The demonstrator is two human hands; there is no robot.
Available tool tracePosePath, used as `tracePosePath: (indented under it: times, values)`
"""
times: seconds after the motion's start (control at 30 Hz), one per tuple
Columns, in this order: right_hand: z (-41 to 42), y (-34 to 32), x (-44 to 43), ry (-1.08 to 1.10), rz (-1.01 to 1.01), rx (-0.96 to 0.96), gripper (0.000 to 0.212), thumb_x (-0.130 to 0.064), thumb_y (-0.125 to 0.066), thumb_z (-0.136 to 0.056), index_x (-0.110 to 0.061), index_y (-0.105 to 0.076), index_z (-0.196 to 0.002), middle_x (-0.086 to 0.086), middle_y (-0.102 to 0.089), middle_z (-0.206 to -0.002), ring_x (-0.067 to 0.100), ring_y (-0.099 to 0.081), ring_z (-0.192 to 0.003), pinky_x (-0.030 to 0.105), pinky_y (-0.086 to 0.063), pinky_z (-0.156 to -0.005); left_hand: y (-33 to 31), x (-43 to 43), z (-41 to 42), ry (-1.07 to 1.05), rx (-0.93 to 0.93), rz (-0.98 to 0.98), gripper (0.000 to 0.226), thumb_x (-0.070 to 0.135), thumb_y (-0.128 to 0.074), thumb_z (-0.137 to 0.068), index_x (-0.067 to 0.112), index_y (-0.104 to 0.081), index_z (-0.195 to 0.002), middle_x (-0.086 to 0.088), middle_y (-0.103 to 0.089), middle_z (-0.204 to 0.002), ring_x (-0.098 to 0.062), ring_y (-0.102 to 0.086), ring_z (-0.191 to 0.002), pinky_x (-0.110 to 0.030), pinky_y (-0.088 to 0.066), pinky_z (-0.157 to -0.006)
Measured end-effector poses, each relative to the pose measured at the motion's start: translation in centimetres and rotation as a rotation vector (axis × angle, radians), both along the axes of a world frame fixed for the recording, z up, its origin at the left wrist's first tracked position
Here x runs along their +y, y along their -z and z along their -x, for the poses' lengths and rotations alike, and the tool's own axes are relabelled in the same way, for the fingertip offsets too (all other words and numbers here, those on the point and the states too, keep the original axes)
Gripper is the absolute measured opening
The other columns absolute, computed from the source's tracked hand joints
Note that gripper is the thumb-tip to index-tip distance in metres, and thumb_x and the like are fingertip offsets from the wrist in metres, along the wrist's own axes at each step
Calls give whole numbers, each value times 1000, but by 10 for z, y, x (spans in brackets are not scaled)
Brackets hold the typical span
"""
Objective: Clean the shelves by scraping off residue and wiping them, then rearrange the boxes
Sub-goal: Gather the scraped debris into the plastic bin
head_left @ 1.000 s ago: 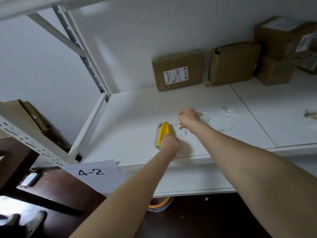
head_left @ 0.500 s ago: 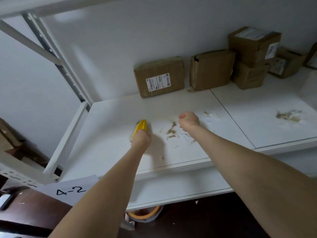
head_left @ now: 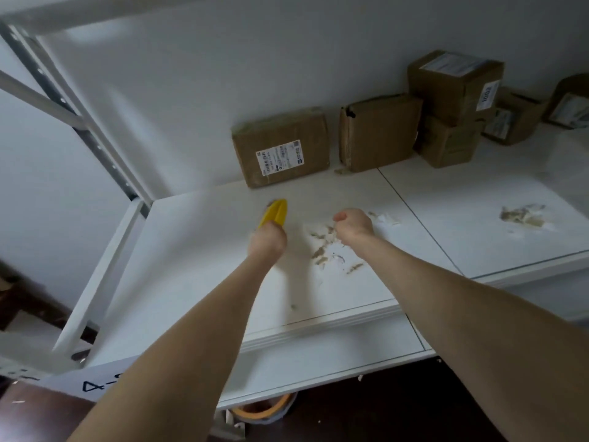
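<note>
A plain white wall (head_left: 223,74) stands behind, dimly lit, above a dark brown floor (head_left: 398,409)

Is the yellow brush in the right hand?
No, the left hand grips the yellow brush, while the right hand is a curled fist above the residue with no yellow showing.
</note>
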State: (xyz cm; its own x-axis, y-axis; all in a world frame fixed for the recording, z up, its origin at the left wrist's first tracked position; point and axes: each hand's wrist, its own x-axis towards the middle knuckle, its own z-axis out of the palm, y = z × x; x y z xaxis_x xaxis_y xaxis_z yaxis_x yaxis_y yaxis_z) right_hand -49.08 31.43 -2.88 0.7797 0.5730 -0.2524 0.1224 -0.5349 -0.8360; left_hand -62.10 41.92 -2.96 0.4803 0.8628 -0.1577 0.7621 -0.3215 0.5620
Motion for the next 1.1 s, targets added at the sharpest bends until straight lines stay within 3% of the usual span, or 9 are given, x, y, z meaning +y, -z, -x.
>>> tracePosePath:
  times: [0.1, 0.17, 0.3, 0.47, 0.63, 0.83, 0.9, 0.97, 1.1]
  values:
    - [-7, 5, -8, 12, 21, 20, 35, -4, -48, -89, -13, -63, -120, 12, -60, -126, 30, -59, -113, 41, -50, -97, 13, 23, -4, 34, 132, -8, 72, -1, -44, -90, 10, -8, -152, -5, -5, -160, -19, -17, -146, -30, -22, -117]
    - [-11, 10, -11, 25, 33, 18, 36, -3, -47, -89, -13, -63, -121, 11, -60, -127, 30, -58, -114, 40, -49, -98, 22, 20, -18, 85, 223, 50, 66, 4, -48, -91, 3, -17, -149, -13, -16, -158, -25, -26, -143, -34, -28, -114]
    - [-17, 15, -12, 40, 37, -7, 35, -3, -48, -89, -10, -64, -119, 13, -60, -128, 30, -58, -116, 40, -48, -99, 12, -29, -39, 235, 88, 157, 33, 17, -37, -100, 3, -57, -122, -14, -61, -120, -29, -59, -105, -25, -44, -77]
    - [-18, 7, -11, 68, 27, -66, 33, -5, -47, -90, -10, -65, -116, 14, -62, -124, 31, -58, -114, 39, -48, -98, -2, -33, -35, 422, 69, 213, 36, 29, -32, -101, 7, -53, -81, -9, -49, -67, -23, -39, -47, -21, -30, -39]
    - [-26, 7, -21, 116, -27, -7, 30, -5, -48, -90, -11, -64, -115, 13, -62, -123, 31, -61, -110, 41, -49, -98, 5, 3, -28, 228, 125, -58, 43, 21, -31, -103, 14, -36, -145, -11, -37, -150, -33, -46, -128, -37, -36, -106]
    - [-26, 15, -35, 84, 75, -81, 31, 3, -46, -91, -1, -65, -115, 11, -54, -137, 32, -56, -119, 34, -47, -99, 23, -9, -32, 397, 175, -32, 57, 11, -39, -97, 21, -22, -150, 3, -18, -157, -21, -25, -143, -31, -22, -117]
    - [-24, 14, -34, 75, 85, -87, 30, 5, -46, -89, 2, -65, -113, 16, -58, -130, 33, -57, -115, 36, -47, -98, 17, -24, -39, 365, 199, 121, 33, 15, -40, -98, 8, -52, -128, -15, -54, -127, -29, -58, -110, -32, -50, -87]
    - [-21, 12, -30, 86, 61, -79, 30, 1, -48, -89, -3, -66, -113, 17, -63, -122, 33, -60, -112, 38, -48, -98, 2, -37, -38, 371, 122, 269, 28, 22, -35, -100, 8, -56, -89, -14, -54, -77, -25, -50, -55, -23, -38, -46]
    - [-15, 2, -19, 65, 28, -49, 29, -3, -44, -91, -3, -66, -110, 18, -64, -117, 34, -62, -106, 43, -50, -95, -7, -26, -25, 258, 39, 179, 28, 19, -35, -100, 2, -57, -97, -28, -60, -88, -37, -55, -63, -27, -46, -51]
